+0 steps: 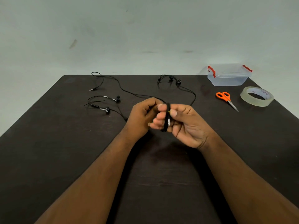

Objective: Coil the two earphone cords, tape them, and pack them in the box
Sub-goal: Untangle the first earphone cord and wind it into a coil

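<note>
**Head camera: cord coil held between two hands at frame centre**

Head view, looking down on a dark bench (80,159). Both hands meet at centre frame, the left hand (142,117) and the right hand (186,123) each pinching a partly wound black cord coil (167,118) raised above the bench. Its loose cord runs to the upper centre, ending in earbuds (174,80). A second earphone set (106,102) lies uncoiled at left of centre. In the upper right stand a clear lidded box (229,75) with red clasps, orange-handled scissors (226,99) and a roll of clear tape (257,96), apart from one another.
</note>
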Demonstrator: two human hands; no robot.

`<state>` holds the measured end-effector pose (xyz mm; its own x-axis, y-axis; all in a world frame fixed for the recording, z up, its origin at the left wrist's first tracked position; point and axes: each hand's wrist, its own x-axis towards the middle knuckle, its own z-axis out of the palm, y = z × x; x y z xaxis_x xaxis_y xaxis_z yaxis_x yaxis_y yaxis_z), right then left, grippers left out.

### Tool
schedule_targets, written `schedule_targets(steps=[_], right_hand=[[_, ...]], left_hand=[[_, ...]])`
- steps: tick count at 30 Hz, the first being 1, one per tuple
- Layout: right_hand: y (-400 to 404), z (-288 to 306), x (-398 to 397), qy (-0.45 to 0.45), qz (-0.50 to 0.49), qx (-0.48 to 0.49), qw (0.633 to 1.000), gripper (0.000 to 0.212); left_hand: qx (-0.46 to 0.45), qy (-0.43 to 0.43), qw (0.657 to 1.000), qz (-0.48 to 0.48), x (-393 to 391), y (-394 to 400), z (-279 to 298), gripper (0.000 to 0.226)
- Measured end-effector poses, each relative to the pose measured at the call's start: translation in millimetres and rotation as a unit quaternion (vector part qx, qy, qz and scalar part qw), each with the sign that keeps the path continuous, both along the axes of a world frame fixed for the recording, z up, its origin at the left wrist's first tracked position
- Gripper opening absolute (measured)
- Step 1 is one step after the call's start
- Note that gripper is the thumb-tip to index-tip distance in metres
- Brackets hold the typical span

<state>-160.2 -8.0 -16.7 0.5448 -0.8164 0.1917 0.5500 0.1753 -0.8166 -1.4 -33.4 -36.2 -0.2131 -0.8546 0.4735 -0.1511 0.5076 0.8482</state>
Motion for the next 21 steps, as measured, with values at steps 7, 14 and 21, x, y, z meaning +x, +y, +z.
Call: schedule_targets(steps=[7,14,21], right_hand=[[-18.3,4.2,-8.7,-0.133,-0.241,0.069,0.959,0.02],[-30.0,-21.3,-15.2,0.336,-0.409,-0.269,0.805,0.015],[-29.7,-20.2,-17.9,0.521,-0.277,-0.39,0.707,0.032]], left_hand=[[0.001,-0.269,0.963,-0.01,-3.3,-1.9,-7.6,0.022],[-0.061,-0.366,0.927,0.057,0.8,-0.1,0.2,0.017],[-0.157,-0.288,0.938,0.109,15.9,-3.6,4.9,0.015]])
